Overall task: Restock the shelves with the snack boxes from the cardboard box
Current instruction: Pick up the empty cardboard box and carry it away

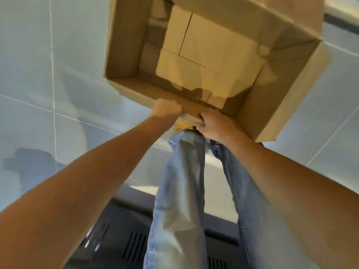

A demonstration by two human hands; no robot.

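Brown open-topped cardboard box [126, 45] holds plain tan rectangular boxes [209, 49] packed edge to edge; left hand [167, 110] and right hand [214, 125] grip its 6 o'clock wall.

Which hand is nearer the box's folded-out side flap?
Right. The right hand grips the cardboard box at its near rim, closer to the side flap; the left hand grips that rim farther off.

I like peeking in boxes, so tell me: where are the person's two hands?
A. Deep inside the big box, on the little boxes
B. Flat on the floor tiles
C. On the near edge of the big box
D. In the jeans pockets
C: the left hand and the right hand both grip the near edge of the cardboard box, and the small brown boxes lie inside, away from them.
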